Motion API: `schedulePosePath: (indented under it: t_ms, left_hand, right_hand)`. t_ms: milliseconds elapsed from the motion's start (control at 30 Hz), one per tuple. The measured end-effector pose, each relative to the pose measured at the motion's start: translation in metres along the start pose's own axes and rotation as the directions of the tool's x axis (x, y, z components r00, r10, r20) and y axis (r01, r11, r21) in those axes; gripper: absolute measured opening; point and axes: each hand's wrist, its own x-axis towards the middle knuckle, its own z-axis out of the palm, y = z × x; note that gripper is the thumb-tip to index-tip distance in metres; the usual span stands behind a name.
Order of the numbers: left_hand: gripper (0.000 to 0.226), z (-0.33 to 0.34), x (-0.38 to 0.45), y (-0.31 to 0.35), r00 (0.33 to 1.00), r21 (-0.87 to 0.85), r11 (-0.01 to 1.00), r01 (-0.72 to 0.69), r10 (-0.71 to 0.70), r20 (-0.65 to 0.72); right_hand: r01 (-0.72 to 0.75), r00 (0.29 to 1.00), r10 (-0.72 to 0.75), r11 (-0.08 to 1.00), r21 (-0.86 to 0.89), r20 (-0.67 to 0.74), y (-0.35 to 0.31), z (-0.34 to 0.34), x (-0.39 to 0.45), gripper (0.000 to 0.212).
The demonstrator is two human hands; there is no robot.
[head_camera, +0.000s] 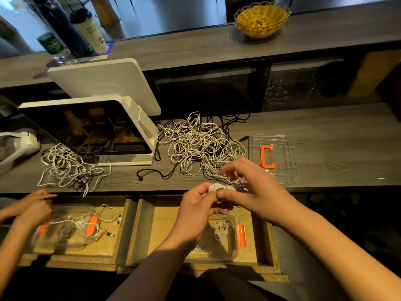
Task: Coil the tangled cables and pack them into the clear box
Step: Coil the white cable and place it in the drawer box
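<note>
A big tangle of white and black cables point(195, 144) lies on the grey counter. Just above the counter's front edge my left hand point(198, 205) grips a small white cable coil point(217, 187). My right hand point(249, 187) pinches the same coil from the right, thumb on its front, with strands running back to the tangle. Below my hands a clear box point(230, 253) sits in an open drawer with coiled white cables in it and an orange latch point(241, 235). Its clear lid point(288, 153), marked with an orange C, lies on the counter to the right.
A second tangle point(65, 170) lies left, in front of a white screen stand point(97, 129). Another person's hands point(32, 209) work over a second clear box point(71, 231) in the left drawer. A yellow basket point(262, 20) and bottles point(54, 42) stand on the upper shelf.
</note>
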Motion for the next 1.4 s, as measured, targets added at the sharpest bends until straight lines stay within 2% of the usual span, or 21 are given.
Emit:
schedulePosePath:
  t_ms: [100,200,300,400,467,633,733,867,1000,1100,1233,1400]
  left_hand:
    - [0.019,0.003,-0.002,-0.001,0.999,0.043,0.999,-0.025,0.023,0.041]
    - [0.018,0.006,0.000,-0.003,0.998,0.067,0.997,-0.031,0.027,0.061]
    - [0.012,0.007,0.003,-0.005,0.994,-0.008,1.000,0.028,-0.027,0.110]
    - [0.027,0.004,0.006,-0.005,0.977,-0.188,0.977,0.103,-0.063,0.205]
    - [0.029,0.002,0.008,-0.005,0.966,-0.259,0.956,0.141,-0.076,0.247]
    - [0.033,0.001,0.014,-0.007,0.948,-0.206,0.955,0.215,-0.153,0.280]
    - [0.025,-0.001,0.015,-0.005,0.928,-0.121,0.965,0.234,-0.184,0.325]
    - [0.029,0.000,0.011,-0.005,0.851,-0.101,0.929,0.355,-0.277,0.446]
    - [0.031,0.003,0.008,-0.005,0.815,-0.190,0.894,0.407,-0.261,0.517]
    - [0.028,0.004,0.006,-0.003,0.856,-0.251,0.892,0.375,-0.230,0.463]
    - [0.036,-0.003,0.009,-0.002,0.957,-0.383,0.883,0.270,-0.204,0.205]
    - [0.038,-0.011,0.011,-0.001,0.968,-0.474,0.853,0.216,-0.251,-0.011]
  right_hand:
    - [-0.146,0.978,0.106,0.964,0.225,0.179,0.007,-0.004,0.001,0.034]
    - [-0.229,0.962,0.159,0.910,0.346,0.220,0.011,-0.008,-0.002,0.035]
    - [-0.294,0.947,0.193,0.844,0.449,0.257,0.012,-0.008,-0.004,0.038]
    - [-0.313,0.943,0.198,0.803,0.508,0.269,0.014,-0.010,-0.004,0.037]
    - [-0.312,0.947,0.212,0.790,0.527,0.243,0.015,-0.012,-0.005,0.036]
    - [-0.270,0.963,0.218,0.810,0.521,0.161,0.015,-0.015,-0.010,0.037]
    - [-0.256,0.967,0.209,0.787,0.561,0.148,0.014,-0.016,-0.010,0.038]
    - [-0.284,0.957,0.179,0.740,0.610,0.228,0.011,-0.016,-0.009,0.037]
    - [-0.308,0.944,0.158,0.730,0.609,0.289,0.010,-0.021,-0.012,0.032]
    - [-0.333,0.934,0.171,0.741,0.584,0.315,0.011,-0.023,-0.016,0.032]
    - [-0.371,0.917,0.190,0.730,0.574,0.350,0.011,-0.013,-0.021,0.028]
    - [-0.368,0.921,0.219,0.763,0.532,0.324,0.006,0.006,-0.027,0.038]
